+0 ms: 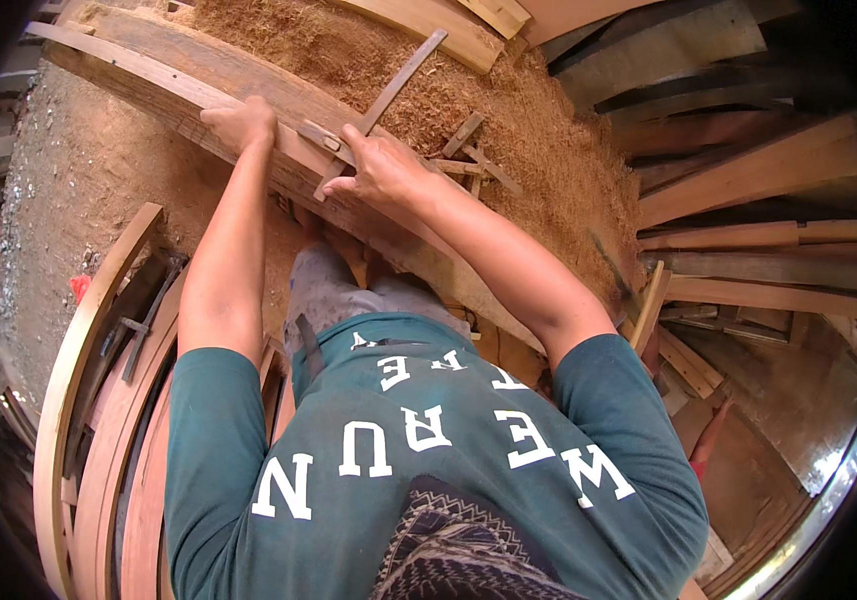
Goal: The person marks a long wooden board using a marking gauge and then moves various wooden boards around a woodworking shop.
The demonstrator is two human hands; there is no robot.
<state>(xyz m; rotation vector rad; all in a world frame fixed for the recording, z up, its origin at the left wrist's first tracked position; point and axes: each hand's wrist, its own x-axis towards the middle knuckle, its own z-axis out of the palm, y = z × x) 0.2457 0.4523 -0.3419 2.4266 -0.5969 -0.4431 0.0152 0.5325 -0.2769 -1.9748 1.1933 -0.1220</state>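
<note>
A long narrow wooden board (149,68) lies slantwise along a thick timber beam (189,55). My left hand (248,124) is closed over the board's edge, its fingers curled round the wood. To the right of it, my right hand (385,166) grips a wooden marking gauge (401,82), whose long thin bar crosses the board and whose short block sits by my fingertips. The gauge touches the wood. Part of its block is hidden under my right hand.
Sawdust and shavings (549,200) cover the ground beyond the beam, with a small crossed wooden piece (469,160) on them. Curved wooden pieces (99,330) stand at the lower left, near another cross-shaped tool (136,328). Stacked planks (769,175) line the right side.
</note>
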